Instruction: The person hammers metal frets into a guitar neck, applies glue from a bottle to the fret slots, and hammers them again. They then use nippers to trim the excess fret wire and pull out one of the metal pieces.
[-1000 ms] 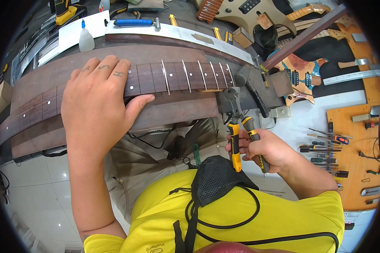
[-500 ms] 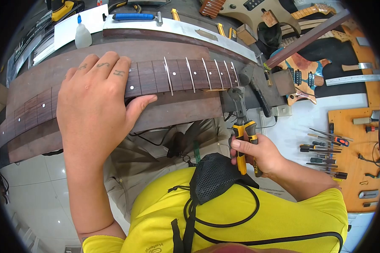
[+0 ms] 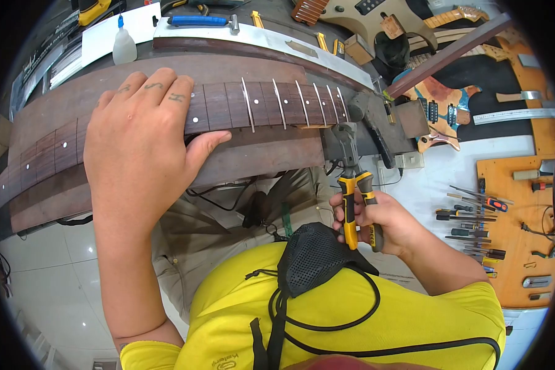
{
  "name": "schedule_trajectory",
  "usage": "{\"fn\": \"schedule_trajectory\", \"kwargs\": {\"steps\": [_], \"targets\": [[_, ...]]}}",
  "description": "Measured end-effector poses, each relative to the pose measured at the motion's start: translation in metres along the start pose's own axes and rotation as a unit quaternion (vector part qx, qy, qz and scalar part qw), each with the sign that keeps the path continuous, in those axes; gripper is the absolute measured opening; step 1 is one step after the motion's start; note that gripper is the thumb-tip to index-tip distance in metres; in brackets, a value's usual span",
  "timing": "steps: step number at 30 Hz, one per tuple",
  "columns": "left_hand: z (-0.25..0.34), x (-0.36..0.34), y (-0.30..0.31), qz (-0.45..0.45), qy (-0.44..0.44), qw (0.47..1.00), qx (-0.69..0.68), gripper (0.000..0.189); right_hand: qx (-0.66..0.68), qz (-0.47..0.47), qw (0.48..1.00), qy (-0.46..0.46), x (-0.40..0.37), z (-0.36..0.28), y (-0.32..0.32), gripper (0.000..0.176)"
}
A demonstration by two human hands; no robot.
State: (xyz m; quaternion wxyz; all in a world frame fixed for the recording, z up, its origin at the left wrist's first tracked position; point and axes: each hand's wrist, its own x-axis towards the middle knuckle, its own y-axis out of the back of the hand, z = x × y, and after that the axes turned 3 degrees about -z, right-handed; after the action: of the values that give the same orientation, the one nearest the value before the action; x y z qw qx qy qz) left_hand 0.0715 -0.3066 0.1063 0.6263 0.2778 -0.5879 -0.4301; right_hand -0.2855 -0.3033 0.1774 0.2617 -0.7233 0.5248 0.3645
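Note:
A dark guitar neck [image 3: 216,106] with white dot inlays lies across a brown board [image 3: 265,153]. Silver fret wires [image 3: 279,103] sit in several slots towards its right end, and some stick out past the edges. My left hand [image 3: 135,126] is wrapped over the neck, its thumb along the near edge. In my right hand [image 3: 382,216] I hold cutting pliers [image 3: 349,179] with yellow and black handles. Their jaws are right at the near corner of the neck's right end, by the last fret wire.
Behind the neck, a blue-handled hammer [image 3: 200,21] lies on a long white-topped beam [image 3: 271,37], near a squeeze bottle [image 3: 124,46]. A dark clamp-like bar [image 3: 376,132] stands just right of the neck. Guitar bodies [image 3: 438,108] and a tool board [image 3: 493,234] are at the right.
The fingers of my right hand have shifted on the plier handles, the thumb drawing back from the left one. My left hand keeps its hold on the neck. The view has shifted slightly.

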Motion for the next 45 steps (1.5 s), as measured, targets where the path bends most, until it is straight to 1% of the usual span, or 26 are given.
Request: {"fn": "schedule_trajectory", "kwargs": {"steps": [1,2,6,9,11,21,24,29,35,39,42,44,45], "targets": [[0.0,0.001,0.0,0.0,0.002,1.0,-0.002,0.065,0.011,-0.002,1.0,-0.029,-0.004,-0.01,-0.002,0.059],[0.001,0.001,0.0,0.002,0.001,1.0,-0.004,0.065,-0.008,-0.002,0.998,-0.059,-0.009,-0.018,-0.004,0.06],[0.0,0.0,-0.001,0.007,-0.002,1.0,0.001,0.066,-0.017,-0.017,0.998,-0.061,-0.011,-0.022,-0.002,0.06],[-0.001,0.0,0.0,0.007,0.0,1.0,0.002,0.065,0.003,-0.01,0.999,-0.047,-0.01,-0.018,-0.001,0.06],[0.0,0.001,0.0,0.009,-0.004,1.0,0.001,0.065,0.047,-0.022,0.998,-0.033,-0.01,-0.016,-0.001,0.063],[0.0,0.0,0.0,0.004,0.0,1.0,0.005,0.065,0.055,-0.03,0.998,-0.008,-0.006,-0.007,0.004,0.061],[0.0,0.0,-0.001,0.006,0.001,1.0,0.009,0.066,0.086,-0.042,0.995,-0.003,-0.006,-0.006,0.002,0.063],[0.001,0.0,-0.002,-0.001,0.011,1.0,0.009,0.066,0.045,-0.014,0.999,0.002,-0.005,-0.005,0.003,0.064],[0.001,0.0,-0.003,-0.003,0.011,1.0,0.018,0.068,0.004,-0.01,1.0,0.012,-0.004,-0.005,0.007,0.069],[0.0,-0.001,-0.003,0.008,0.005,1.0,0.023,0.069,-0.024,0.005,1.0,0.013,-0.005,-0.009,-0.002,0.069],[0.001,-0.001,-0.003,0.011,0.003,1.0,0.026,0.069,-0.031,0.022,0.999,0.001,-0.006,-0.012,-0.008,0.068],[0.001,-0.001,-0.003,0.01,0.004,1.0,0.025,0.069,-0.027,0.054,0.997,-0.036,-0.009,-0.017,-0.013,0.066],[0.001,-0.001,-0.003,0.012,0.002,1.0,0.027,0.069,-0.027,0.054,0.998,-0.036,-0.009,-0.016,-0.011,0.066]]}}
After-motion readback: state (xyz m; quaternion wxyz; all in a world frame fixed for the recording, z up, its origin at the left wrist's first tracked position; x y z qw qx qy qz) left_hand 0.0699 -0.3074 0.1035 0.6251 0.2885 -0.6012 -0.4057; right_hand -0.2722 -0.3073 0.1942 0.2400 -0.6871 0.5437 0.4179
